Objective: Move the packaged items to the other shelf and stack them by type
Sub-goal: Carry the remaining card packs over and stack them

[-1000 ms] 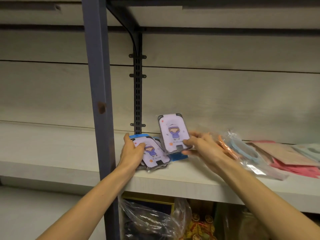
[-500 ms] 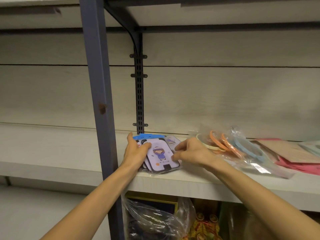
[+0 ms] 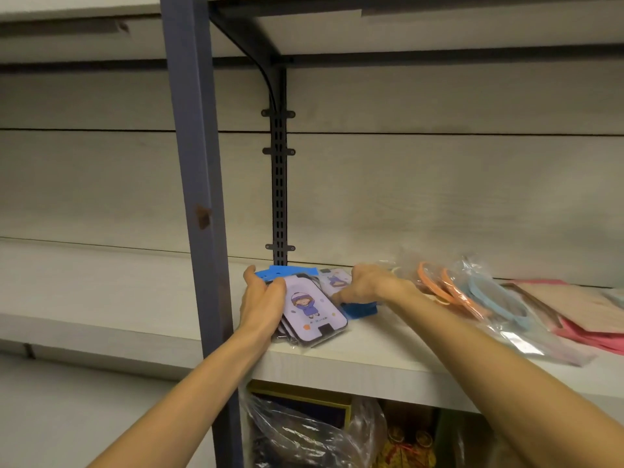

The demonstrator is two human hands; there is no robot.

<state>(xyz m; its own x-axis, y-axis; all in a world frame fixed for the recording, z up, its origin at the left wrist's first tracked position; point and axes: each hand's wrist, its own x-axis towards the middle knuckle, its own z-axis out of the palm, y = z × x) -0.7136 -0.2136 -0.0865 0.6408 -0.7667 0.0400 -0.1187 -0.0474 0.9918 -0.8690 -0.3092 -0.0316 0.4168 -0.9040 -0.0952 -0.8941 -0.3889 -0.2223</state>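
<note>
Two hands work at the shelf (image 3: 388,359). The left hand (image 3: 261,304) grips the left side of a stack of lilac cards (image 3: 312,310), each printed with a cartoon girl, near the shelf's front edge. The right hand (image 3: 369,287), fingers curled, pinches another card (image 3: 334,282) over a blue pack (image 3: 359,309) just right of the stack. Rightward lie two bagged orange rings (image 3: 445,287), one blue.

Blue upright (image 3: 192,184) (rust-spotted), slotted rail (image 3: 279,184)
</note>
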